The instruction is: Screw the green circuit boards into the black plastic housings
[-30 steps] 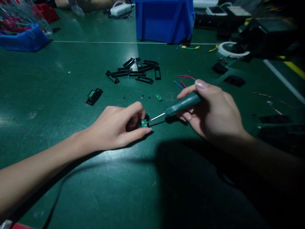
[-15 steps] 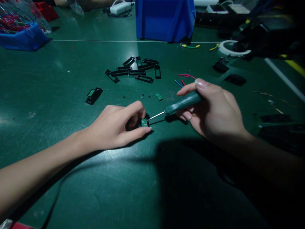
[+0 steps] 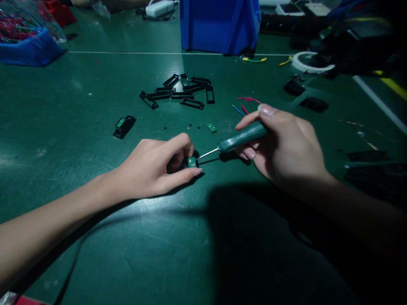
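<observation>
"One wide, dark green worktop (image 3: pixel 63 93) carries everything. What's the biggest thing on it?"

"That tall blue plastic bin (image 3: pixel 219 25), at the far side."

"And after that?"

"Two bare hands. The left hand (image 3: pixel 157 165) has its grip closed. So does the right hand (image 3: pixel 284 146)."

"What's smaller than hands?"

"A messy heap of thin black plastic frames (image 3: pixel 182 96), past the hands. Then a tool (image 3: pixel 243 135) with a dark green handle and a thin silver metal rod (image 3: pixel 207 154). The right hand grips its handle. Off to the left sits a black plastic holder (image 3: pixel 126 126) with some green on it."

"And the littlest things?"

"A tiny flat green circuit board (image 3: pixel 191 162), pinched in the left hand's grip. A loose green board (image 3: pixel 211 127) lies near the tool."

"How would you do this bit well?"

"I'd pinch the tiny board firmly, so it can't skid. The rod's tip is at its edge; I can't tell if they touch. Small, gentle pushes seem best, because a slip could scratch the board or poke the left hand."
</observation>
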`<act>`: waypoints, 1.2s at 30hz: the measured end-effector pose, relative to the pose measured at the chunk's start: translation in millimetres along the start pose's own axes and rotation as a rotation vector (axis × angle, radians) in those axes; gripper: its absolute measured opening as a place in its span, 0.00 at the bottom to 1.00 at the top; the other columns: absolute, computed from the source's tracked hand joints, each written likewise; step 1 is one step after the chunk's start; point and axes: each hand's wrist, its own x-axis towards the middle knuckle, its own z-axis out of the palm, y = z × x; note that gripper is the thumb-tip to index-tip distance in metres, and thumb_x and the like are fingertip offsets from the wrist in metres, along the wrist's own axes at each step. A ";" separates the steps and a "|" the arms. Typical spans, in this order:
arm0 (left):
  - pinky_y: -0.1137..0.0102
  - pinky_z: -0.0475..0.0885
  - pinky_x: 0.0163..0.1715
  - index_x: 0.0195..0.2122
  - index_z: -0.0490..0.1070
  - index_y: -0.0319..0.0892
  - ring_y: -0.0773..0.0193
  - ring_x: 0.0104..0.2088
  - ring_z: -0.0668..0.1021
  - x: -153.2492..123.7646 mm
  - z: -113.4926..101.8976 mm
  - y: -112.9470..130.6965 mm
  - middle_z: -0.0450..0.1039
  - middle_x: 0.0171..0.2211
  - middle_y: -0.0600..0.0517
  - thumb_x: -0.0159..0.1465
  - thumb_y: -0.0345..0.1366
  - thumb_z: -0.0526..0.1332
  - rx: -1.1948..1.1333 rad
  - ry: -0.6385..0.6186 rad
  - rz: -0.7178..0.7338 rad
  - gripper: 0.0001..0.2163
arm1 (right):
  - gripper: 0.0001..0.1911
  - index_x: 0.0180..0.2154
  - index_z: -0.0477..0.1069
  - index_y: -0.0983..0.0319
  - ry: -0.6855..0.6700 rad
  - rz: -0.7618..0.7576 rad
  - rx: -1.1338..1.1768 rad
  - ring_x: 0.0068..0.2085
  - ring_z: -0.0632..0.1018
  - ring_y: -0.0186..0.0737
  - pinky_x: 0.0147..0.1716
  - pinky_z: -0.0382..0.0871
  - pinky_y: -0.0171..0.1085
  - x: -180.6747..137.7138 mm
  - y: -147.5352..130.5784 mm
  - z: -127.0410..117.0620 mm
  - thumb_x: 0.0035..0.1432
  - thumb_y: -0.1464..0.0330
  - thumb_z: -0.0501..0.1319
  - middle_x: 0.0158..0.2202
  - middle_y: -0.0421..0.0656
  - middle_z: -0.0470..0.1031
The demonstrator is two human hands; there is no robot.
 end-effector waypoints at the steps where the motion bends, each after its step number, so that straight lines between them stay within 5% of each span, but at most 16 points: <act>1: 0.77 0.63 0.25 0.44 0.69 0.41 0.73 0.24 0.73 0.1 0.1 -0.1 0.70 0.26 0.60 0.69 0.44 0.67 0.000 0.001 0.001 0.13 | 0.22 0.28 0.77 0.61 0.001 0.000 0.004 0.19 0.67 0.34 0.19 0.54 0.40 -0.2 -0.2 0.2 0.63 0.49 0.67 0.23 0.40 0.67; 11: 0.77 0.63 0.26 0.44 0.68 0.41 0.74 0.24 0.72 0.1 0.9 -0.7 0.70 0.26 0.61 0.69 0.44 0.67 -0.001 -0.009 -0.010 0.13 | 0.16 0.28 0.77 0.63 0.011 0.010 0.042 0.19 0.67 0.34 0.19 0.53 0.40 -1.6 -2.6 2.0 0.63 0.59 0.66 0.22 0.40 0.67; 36: 0.76 0.65 0.27 0.45 0.69 0.41 0.73 0.25 0.72 -0.7 -0.9 0.7 0.70 0.26 0.60 0.69 0.43 0.67 -0.007 -0.015 -0.017 0.12 | 0.19 0.24 0.78 0.62 0.018 -0.037 0.046 0.17 0.67 0.34 0.15 0.57 0.38 4.2 3.6 -1.2 0.66 0.63 0.63 0.17 0.40 0.64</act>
